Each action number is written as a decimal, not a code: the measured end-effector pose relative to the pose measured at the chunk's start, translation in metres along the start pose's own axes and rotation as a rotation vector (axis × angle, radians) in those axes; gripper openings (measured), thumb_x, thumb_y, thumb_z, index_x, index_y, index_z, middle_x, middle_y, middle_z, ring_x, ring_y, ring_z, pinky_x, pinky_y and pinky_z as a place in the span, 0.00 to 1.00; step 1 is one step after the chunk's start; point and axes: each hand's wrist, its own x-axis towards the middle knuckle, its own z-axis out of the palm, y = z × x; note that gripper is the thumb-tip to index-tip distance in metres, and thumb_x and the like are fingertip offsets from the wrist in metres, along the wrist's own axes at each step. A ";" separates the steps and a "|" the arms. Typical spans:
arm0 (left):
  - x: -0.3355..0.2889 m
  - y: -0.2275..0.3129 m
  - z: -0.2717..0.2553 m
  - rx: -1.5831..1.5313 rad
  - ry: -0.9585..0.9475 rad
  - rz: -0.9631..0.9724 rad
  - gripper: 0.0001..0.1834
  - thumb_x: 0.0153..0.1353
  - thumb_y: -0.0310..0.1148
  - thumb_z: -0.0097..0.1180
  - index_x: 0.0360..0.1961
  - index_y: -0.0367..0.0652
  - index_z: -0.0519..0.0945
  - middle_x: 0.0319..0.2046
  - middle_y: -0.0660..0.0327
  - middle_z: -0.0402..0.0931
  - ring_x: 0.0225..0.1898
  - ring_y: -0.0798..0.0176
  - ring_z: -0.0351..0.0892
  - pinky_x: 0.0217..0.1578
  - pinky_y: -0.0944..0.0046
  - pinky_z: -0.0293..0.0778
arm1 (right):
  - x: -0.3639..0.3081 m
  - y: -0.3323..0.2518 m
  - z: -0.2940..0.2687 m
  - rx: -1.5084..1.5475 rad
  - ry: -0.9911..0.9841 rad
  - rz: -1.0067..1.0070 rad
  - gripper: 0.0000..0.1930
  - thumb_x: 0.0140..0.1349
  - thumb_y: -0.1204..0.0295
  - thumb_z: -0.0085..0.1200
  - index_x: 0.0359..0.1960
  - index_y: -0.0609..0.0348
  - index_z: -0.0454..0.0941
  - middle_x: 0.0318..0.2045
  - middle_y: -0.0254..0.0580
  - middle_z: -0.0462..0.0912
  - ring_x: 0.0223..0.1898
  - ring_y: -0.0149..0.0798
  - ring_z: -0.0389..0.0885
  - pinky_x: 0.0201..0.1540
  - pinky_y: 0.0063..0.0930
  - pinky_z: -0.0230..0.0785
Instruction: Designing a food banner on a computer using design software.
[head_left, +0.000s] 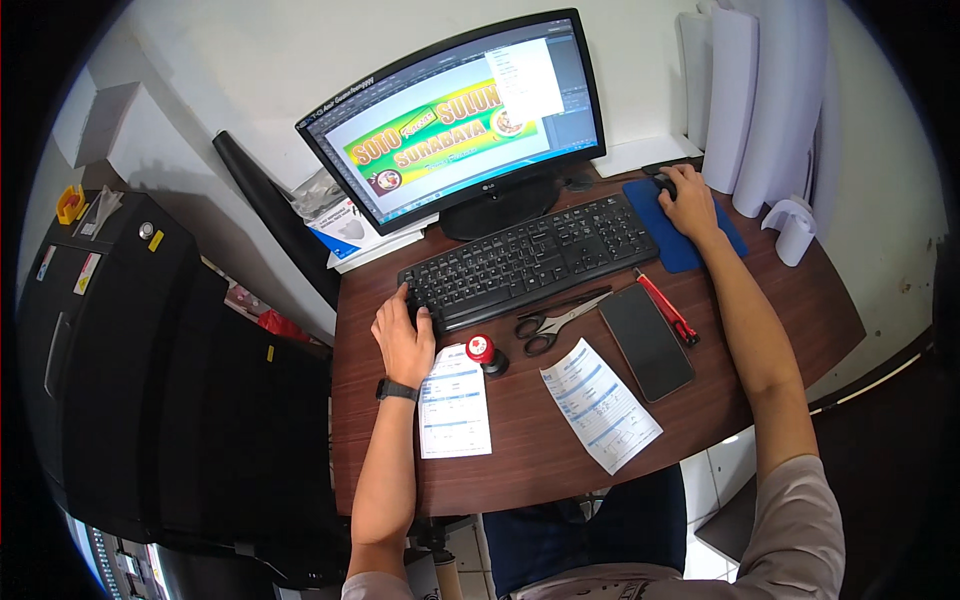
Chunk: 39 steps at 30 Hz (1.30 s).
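My left hand (405, 342) rests at the left end of a black keyboard (530, 262), fingers apart, with fingertips on its corner keys. A dark watch is on that wrist. My right hand (692, 208) is curled over a black computer mouse (665, 183) on a blue mouse pad (683, 256). Behind the keyboard, a monitor (420, 165) shows a green and yellow banner design with a white menu panel open over its right part. A printed form (455, 412) lies by my left wrist, next to a red and black stamp (482, 350).
Scissors (565, 321), a dark phone (648, 343), a red box cutter (668, 307) and a second form (603, 408) lie on the brown desk (520, 480). Large white paper rolls (770, 100) stand at the back right. A bulky black machine (110, 340) is at the left.
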 end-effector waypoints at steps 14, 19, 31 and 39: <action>0.000 -0.004 0.002 0.030 -0.004 0.028 0.27 0.72 0.39 0.49 0.68 0.38 0.71 0.58 0.50 0.75 0.64 0.47 0.69 0.66 0.48 0.58 | 0.000 -0.001 0.001 -0.014 -0.019 0.006 0.19 0.61 0.70 0.60 0.55 0.55 0.83 0.54 0.47 0.79 0.57 0.52 0.77 0.61 0.47 0.72; -0.001 -0.004 0.004 0.034 0.000 0.033 0.27 0.72 0.39 0.49 0.68 0.38 0.71 0.58 0.50 0.75 0.64 0.48 0.69 0.66 0.48 0.57 | -0.001 0.000 0.001 -0.008 -0.012 0.007 0.19 0.61 0.70 0.60 0.55 0.54 0.83 0.54 0.46 0.79 0.58 0.52 0.77 0.61 0.47 0.72; 0.000 -0.002 0.003 0.000 -0.012 0.000 0.27 0.70 0.37 0.52 0.67 0.36 0.71 0.59 0.48 0.74 0.65 0.46 0.68 0.67 0.47 0.58 | -0.003 -0.003 -0.002 -0.029 0.035 0.014 0.24 0.60 0.66 0.62 0.59 0.55 0.80 0.58 0.47 0.78 0.61 0.52 0.75 0.63 0.48 0.69; 0.003 -0.006 0.002 -0.023 -0.003 -0.043 0.27 0.70 0.37 0.52 0.67 0.36 0.72 0.59 0.48 0.75 0.64 0.47 0.69 0.66 0.47 0.59 | -0.018 -0.037 -0.033 0.037 -0.059 -0.152 0.35 0.55 0.57 0.64 0.66 0.55 0.74 0.63 0.50 0.74 0.69 0.53 0.68 0.72 0.54 0.55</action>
